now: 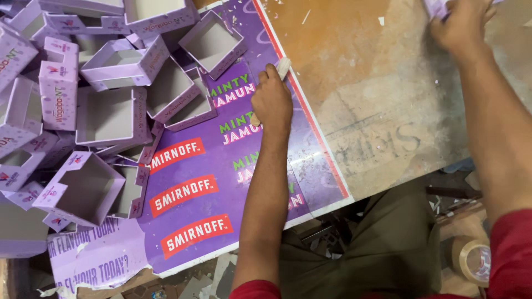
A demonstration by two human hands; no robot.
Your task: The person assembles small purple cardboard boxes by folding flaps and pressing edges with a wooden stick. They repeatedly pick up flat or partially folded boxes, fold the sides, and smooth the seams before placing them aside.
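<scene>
My left hand (271, 99) is closed around a small pale wooden stick (283, 67), held over a glossy purple printed sheet (188, 221) that covers the left part of the worn wooden board (360, 111). At the top right edge of the view, my right hand (460, 25) presses on a piece of light purple card (435, 6); most of that card is out of view. Both sleeves are red.
A heap of several open, light purple cardboard boxes (83, 111) fills the left side, overlapping the printed sheet. A roll of tape (471, 260) lies low at the right, beside my olive trousers (388, 249). Paper scraps litter the floor below the board.
</scene>
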